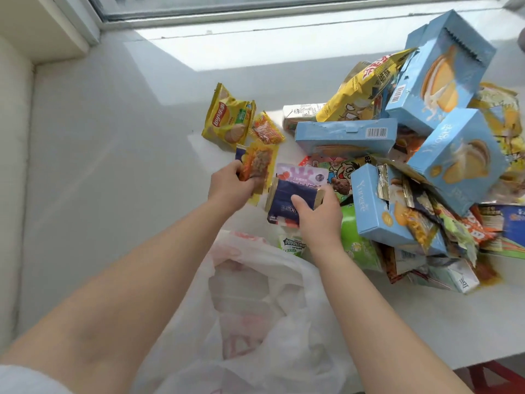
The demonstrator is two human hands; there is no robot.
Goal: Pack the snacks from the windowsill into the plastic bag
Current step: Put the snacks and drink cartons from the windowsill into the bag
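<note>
Lowering both packets together works best: the left hand (pixel 227 186) pinches a clear orange snack sachet (pixel 257 163), the right hand (pixel 318 216) grips a navy foil packet (pixel 289 203), directly above the crumpled white plastic bag (pixel 255 308) lying on the white windowsill (pixel 113 137).

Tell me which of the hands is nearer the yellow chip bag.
Left. The left hand is just below the yellow chip bag; the right hand is farther down and right.

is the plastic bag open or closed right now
Open. The plastic bag lies on the windowsill with its mouth gaping toward the snack pile; contents show only faintly through the film.
</note>
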